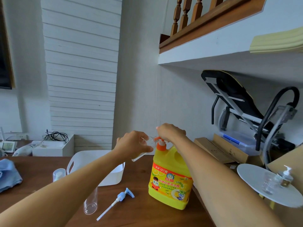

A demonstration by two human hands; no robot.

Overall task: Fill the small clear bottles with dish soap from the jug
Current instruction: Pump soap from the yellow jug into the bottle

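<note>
A: Yellow jug [170,177], near right on the table [139,210]: heavy?
B: Likely. Right hand [170,132] curls over its orange pump [161,144]; left hand [131,145] grips the light, probably slick small clear bottle [148,145] at the spout.

The jug [170,177] is glossy yellow plastic with a shiny printed label, and its orange pump [161,145] is smooth plastic. Under the jug, the table [139,210] is dark wood, smooth and nearly matt. Left of the jug, the basket [113,177] is matt white plastic, and the held bottle [151,143] and lying bottle [91,203] are clear glossy plastic. Far left lies soft blue cloth [8,174]. Right of the jug, the boxes [213,149] are matt cardboard.
</note>
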